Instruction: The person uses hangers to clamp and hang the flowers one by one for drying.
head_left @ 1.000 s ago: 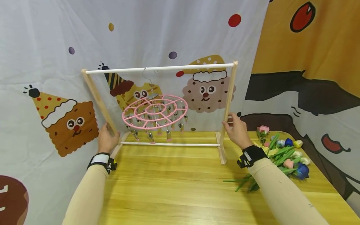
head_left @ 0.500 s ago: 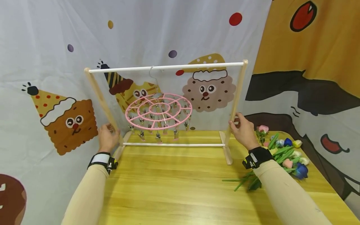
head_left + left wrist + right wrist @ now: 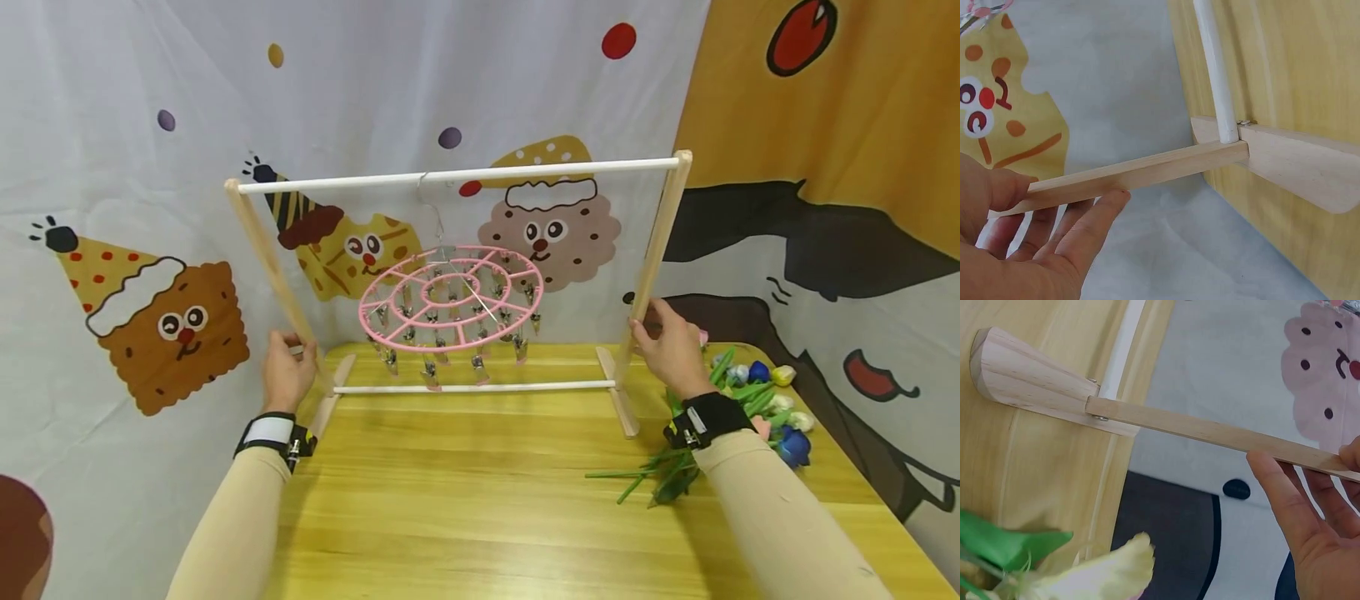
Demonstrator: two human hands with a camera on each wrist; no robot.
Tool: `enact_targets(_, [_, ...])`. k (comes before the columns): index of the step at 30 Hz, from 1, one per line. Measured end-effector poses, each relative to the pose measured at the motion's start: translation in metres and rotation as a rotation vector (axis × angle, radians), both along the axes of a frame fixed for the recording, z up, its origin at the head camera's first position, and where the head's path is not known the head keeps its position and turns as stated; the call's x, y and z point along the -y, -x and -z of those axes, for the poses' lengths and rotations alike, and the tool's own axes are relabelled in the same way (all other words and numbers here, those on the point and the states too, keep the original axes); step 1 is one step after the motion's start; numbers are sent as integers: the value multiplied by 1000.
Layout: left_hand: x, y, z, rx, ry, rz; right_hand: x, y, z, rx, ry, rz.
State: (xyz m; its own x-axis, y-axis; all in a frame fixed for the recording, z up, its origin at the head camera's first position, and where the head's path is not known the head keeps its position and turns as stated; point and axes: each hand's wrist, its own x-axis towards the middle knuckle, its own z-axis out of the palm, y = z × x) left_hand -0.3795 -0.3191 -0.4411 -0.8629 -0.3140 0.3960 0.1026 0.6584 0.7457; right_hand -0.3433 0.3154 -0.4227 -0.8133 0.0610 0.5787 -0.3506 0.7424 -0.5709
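A small clothes rack of pale wood with white rods [image 3: 480, 175] stands near the back of the table. My left hand [image 3: 288, 371] grips its left upright [image 3: 1141, 170] low down, thumb on one side and fingers on the other. On the far side, the right upright [image 3: 1197, 429] is pinched between the thumb and fingers of my right hand [image 3: 671, 350]. From the top rod a pink round clip hanger [image 3: 450, 293] dangles by a metal hook, with several metal clips below its rings.
Artificial flowers [image 3: 793, 447] lie in a bunch at the right of the wooden table [image 3: 450, 500], partly behind my right forearm. Their green stems [image 3: 618, 475] point left. A cartoon-printed cloth [image 3: 360, 92] hangs close behind the rack.
Both hands have kept hold of the rack, which has shifted right and looks larger in the head view. The clip hanger has moved right with it and turned.
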Motion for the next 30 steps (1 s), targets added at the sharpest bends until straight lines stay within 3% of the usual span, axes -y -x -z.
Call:
enact_targets(16, [-23, -9, 6, -76, 12, 63, -34, -14, 8, 1, -1, 43])
enact_targets(19, [-25, -6, 12, -124, 3, 98, -38, -18, 10, -4, 6, 55])
enact_targets(20, [-20, 0, 21, -175, -16, 129, -39, -19, 10, -7, 9, 58])
enact_targets(24, [-24, 2, 23, -244, 39, 135, -43, -22, 11, -22, 12, 69])
enact_targets(26, [-28, 0, 23, -246, 57, 124, -45, -25, 11, -19, 12, 83])
enact_targets(27, [-36, -7, 15, -209, 84, 95, -46, -26, 11, -16, 8, 91])
enact_targets(30, [-42, -10, 12, -168, 90, 75, -48, -30, 11, -8, 9, 97])
